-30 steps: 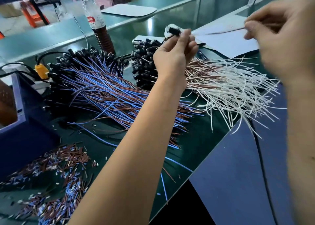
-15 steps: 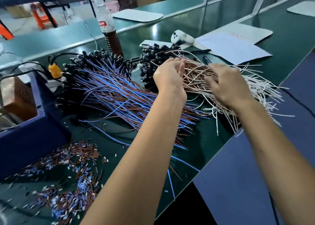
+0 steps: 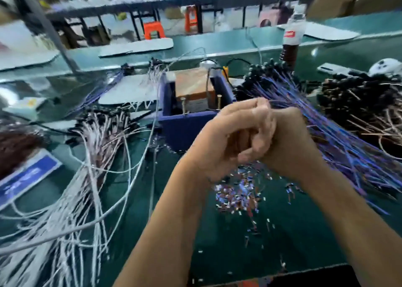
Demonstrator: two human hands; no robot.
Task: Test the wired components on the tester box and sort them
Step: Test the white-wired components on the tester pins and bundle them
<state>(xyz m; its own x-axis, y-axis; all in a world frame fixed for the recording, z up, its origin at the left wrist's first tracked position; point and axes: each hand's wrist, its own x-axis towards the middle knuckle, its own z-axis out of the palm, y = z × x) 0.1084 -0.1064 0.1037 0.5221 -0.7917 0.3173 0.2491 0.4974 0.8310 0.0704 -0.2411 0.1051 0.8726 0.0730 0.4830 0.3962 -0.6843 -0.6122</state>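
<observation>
Both forearms rose toward 12 o'clock; the left hand [image 3: 226, 138] and right hand [image 3: 289, 141] met, fingers [image 3: 258, 121] curled together.

bottle [image 3: 291, 39]: upright, far right | orange stool [image 3: 153, 29]: beyond bench | wire offcuts [image 3: 237, 194]: scattered on green mat

My green bench [image 3: 217, 243] carries the blue box [image 3: 185, 128] just beyond my hands, white wires [image 3: 87, 178] to their left, blue wires [image 3: 348, 145] right, and offcuts [image 3: 237, 195] beneath them.
</observation>
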